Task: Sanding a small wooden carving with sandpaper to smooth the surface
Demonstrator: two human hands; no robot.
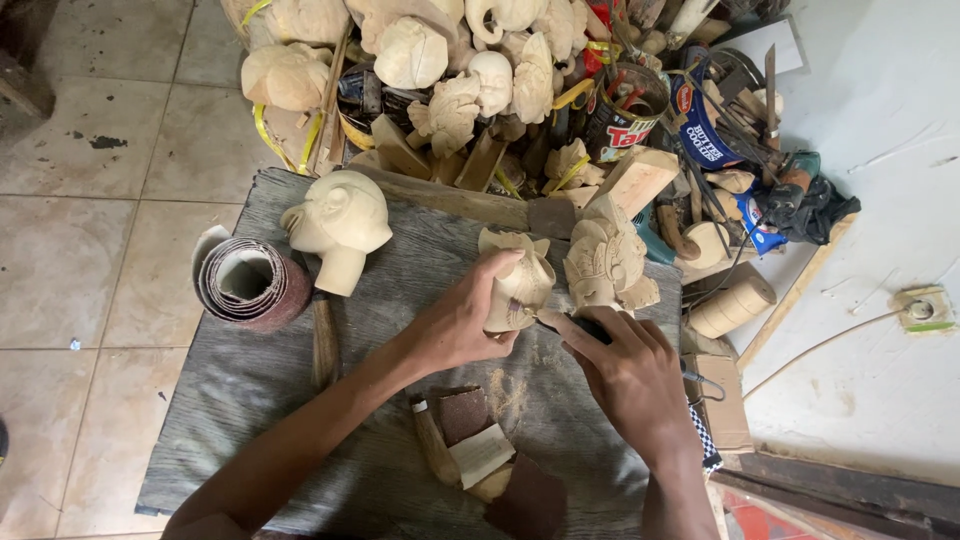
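My left hand [462, 325] grips a small pale wooden carving [518, 283] and steadies it on the grey wooden board [270, 400]. Beside it, my right hand [625, 368] is closed around a dark-handled tool [578, 325] whose tip touches the carving's lower right edge. Sawdust lies on the board just below the carving. A second carved wooden figure [605, 262] stands right behind my right hand.
A carved wooden head [340, 225] and a roll of sandpaper [250, 283] sit at the board's left, with a wooden-handled chisel [324, 340] beside them. Sandpaper scraps [478, 440] lie near the front. Behind are several unfinished carvings [440, 60], tins of tools [625, 115] and wood offcuts.
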